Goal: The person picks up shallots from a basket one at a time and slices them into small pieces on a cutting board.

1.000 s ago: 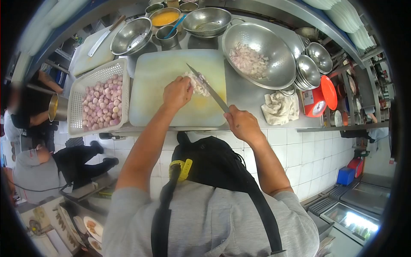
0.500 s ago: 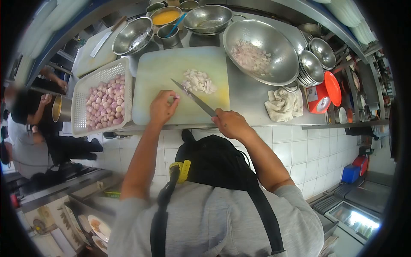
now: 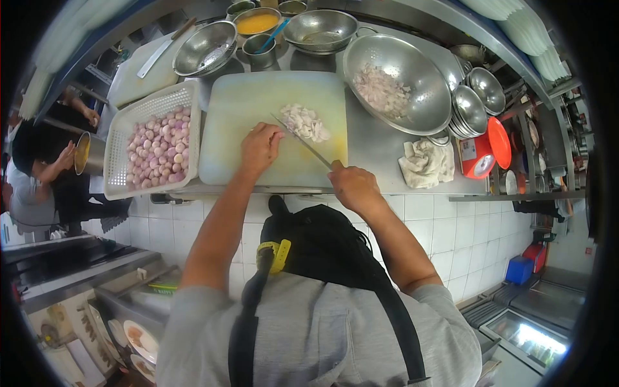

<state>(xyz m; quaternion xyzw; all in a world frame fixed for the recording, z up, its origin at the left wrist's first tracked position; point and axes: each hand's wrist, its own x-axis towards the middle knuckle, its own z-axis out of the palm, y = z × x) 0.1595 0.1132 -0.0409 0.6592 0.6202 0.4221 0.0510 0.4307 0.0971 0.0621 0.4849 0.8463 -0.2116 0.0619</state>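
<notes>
My right hand [image 3: 356,187] grips the handle of a kitchen knife [image 3: 304,141], its blade slanting up and left across the pale cutting board [image 3: 225,103]. Close to the blade tip, my left hand [image 3: 260,147] has its fingers curled on the board around a shallot piece, mostly hidden by the fingers. Just beyond the blade lies a pile of sliced shallots [image 3: 305,123]. To the left of the board, a white plastic basket [image 3: 116,151] holds many peeled shallots [image 3: 158,147].
A large steel colander [image 3: 425,84] with chopped shallots stands right of the board. Nearby are a crumpled cloth [image 3: 425,162], a red scale [image 3: 482,151] and stacked bowls [image 3: 469,109]. Behind are steel bowls [image 3: 321,29] and another knife [image 3: 155,59]. A co-worker's hand [image 3: 64,155] shows at left.
My left hand has moved slightly up and right, closer to the knife tip. The knife blade has turned more edge-on, and my right hand has shifted a little right.
</notes>
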